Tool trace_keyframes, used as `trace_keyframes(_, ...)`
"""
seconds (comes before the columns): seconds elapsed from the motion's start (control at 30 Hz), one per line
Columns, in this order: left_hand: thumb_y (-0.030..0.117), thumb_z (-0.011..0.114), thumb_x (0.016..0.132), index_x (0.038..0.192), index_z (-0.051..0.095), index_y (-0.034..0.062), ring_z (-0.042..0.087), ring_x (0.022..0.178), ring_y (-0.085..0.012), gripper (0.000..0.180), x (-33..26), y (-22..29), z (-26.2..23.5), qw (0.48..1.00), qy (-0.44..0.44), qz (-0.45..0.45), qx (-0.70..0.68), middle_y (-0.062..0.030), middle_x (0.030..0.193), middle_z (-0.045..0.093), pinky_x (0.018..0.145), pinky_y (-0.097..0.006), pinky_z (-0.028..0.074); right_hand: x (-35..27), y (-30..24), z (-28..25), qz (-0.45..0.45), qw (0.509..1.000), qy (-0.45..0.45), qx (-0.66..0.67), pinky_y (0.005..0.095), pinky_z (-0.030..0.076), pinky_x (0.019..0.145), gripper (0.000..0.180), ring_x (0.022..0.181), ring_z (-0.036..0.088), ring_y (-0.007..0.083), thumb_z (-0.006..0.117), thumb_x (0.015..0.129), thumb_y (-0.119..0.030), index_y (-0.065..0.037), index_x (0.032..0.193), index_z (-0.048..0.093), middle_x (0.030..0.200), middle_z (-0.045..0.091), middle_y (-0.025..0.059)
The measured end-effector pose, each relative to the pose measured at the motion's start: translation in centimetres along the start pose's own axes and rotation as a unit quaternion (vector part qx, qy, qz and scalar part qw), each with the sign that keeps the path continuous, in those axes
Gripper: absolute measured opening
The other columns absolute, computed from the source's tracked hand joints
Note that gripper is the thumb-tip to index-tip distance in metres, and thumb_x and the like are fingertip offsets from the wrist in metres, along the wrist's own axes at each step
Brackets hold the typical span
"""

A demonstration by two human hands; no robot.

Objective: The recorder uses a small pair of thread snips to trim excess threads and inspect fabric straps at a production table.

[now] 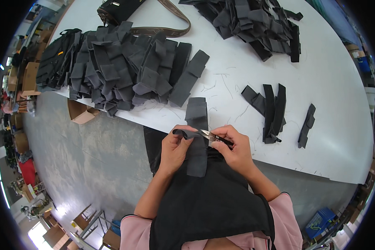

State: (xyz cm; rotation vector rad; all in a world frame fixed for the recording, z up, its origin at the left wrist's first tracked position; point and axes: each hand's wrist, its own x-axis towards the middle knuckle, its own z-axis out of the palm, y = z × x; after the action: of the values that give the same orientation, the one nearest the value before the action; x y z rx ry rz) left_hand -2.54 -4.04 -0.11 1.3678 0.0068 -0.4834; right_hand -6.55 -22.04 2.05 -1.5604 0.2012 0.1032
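Observation:
My left hand [175,151] pinches a folded flap of a dark grey fabric strip [197,160], which hangs over the table's near edge. In my right hand [234,148] is a pair of small thread snips [221,139] with dark handles. Their metal blades meet the strip close to my left fingertips. The far end of the strip lies on the white table. Beyond my left hand is a large heap of similar grey strips [121,68], with one strip [189,78] at its right side.
Several dark strips [269,112] lie to the right, and a single strip [307,126] is farther right on the white table [337,154]. Another heap [250,25] sits at the back. A black bag [121,10] with a patterned strap stands behind the left heap. Loose threads are scattered about.

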Motion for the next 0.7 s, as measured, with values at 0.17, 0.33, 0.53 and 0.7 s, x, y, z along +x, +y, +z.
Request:
trace_keyframes(0.17,0.012,0.058,0.092,0.102,0.059,0.0012,0.053,0.085,-0.0061,0.015,0.1,0.1,0.0,0.998,0.004,0.04,0.052,-0.0005,0.092,0.062,0.077,-0.019,0.041,0.0,-1.4,-0.2,-0.114,0.963,0.034,-0.241,0.0244,0.045,0.055,0.015,0.06,0.061,0.0136,0.065,0.079,-0.005,-0.003,0.094,0.061,0.072,0.064,0.008)
trace_keyframes(0.33,0.016,0.059,0.091,0.094,0.061,-0.0005,0.051,0.076,-0.0052,0.017,0.3,-0.1,-0.1,0.986,0.023,0.095,0.137,-0.0007,0.087,0.061,0.069,-0.019,0.041,-0.1,-0.5,-0.3,-0.09,0.979,0.027,-0.182,0.0242,0.046,0.059,0.015,0.06,0.06,0.0138,0.064,0.079,-0.004,-0.002,0.094,0.061,0.07,0.062,0.0084)
trace_keyframes(0.53,0.019,0.061,0.089,0.092,0.064,0.0002,0.044,0.064,-0.0026,0.019,1.0,0.6,0.4,0.988,0.097,-0.043,0.114,0.0042,0.073,0.056,0.059,-0.019,0.039,-1.2,0.1,-0.5,0.057,0.998,0.021,0.023,0.0253,0.047,0.064,0.017,0.066,0.061,0.0166,0.065,0.079,-0.004,0.0,0.095,0.06,0.076,0.063,0.0101)
trace_keyframes(0.7,0.022,0.063,0.089,0.094,0.065,-0.0014,0.048,0.063,-0.0009,0.024,1.7,1.3,0.7,0.989,0.104,-0.101,0.016,0.0031,0.073,0.061,0.057,-0.017,0.039,-2.1,1.5,-0.7,-0.149,0.952,0.056,-0.26,0.0279,0.044,0.055,0.023,0.058,0.057,0.0181,0.072,0.073,-0.009,-0.006,0.093,0.061,0.07,0.061,0.0057)
